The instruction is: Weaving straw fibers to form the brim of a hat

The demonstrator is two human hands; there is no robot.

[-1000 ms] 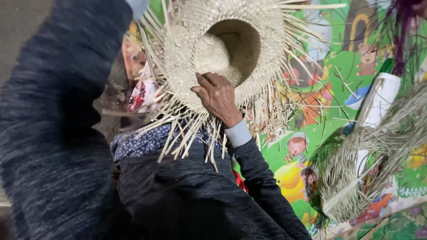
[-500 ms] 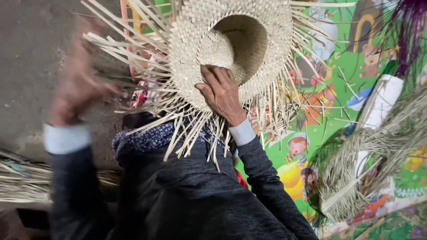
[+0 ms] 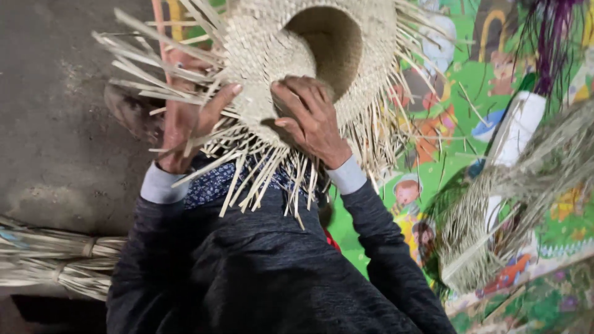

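The left hand has come from the side to grip the loose straw ends at the brim of the half-woven straw hat (held over the lap), while the right hand presses closed on its woven edge, so both hands now work the brim.

a grey concrete floor is showing on the left, and a bright green picture mat is covering it on the right. tied bundles of dry straw are lying at the floor's lower left edge. a loose sheaf of straw and a white bottle are lying on the mat.
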